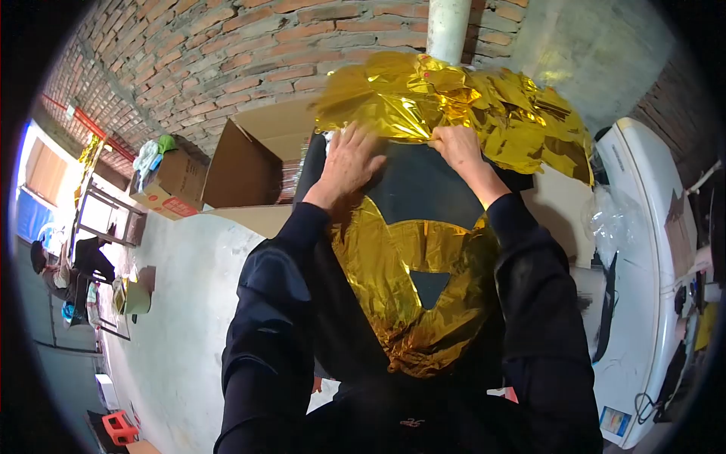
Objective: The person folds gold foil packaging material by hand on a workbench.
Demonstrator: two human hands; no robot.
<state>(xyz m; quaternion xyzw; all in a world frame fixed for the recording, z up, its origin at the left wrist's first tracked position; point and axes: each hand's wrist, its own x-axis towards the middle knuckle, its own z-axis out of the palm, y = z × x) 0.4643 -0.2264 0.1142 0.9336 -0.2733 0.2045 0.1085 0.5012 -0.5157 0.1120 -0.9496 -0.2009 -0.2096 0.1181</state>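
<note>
A heap of crinkled gold foil sheets [522, 113] lies at the far side of the dark work surface [416, 181]. My right hand [459, 147] is closed, pinching the near edge of that foil. To its left, my left hand [349, 163] lies with fingers stretched out, slightly blurred, by the foil's left end and the dark surface. Closer to my body, another gold foil piece [378, 257] drapes down toward my lap, gathered at its lower end. Through a triangular gap in it, a dark patch [431, 288] shows.
An open cardboard box [246, 166] stands left of the surface, with a smaller carton [172, 181] beyond it. A white appliance [643, 227] is on the right, near clear plastic wrap [609, 216]. Behind are a brick wall [227, 60] and a white pipe [446, 30]. Another person [57, 272] sits far left.
</note>
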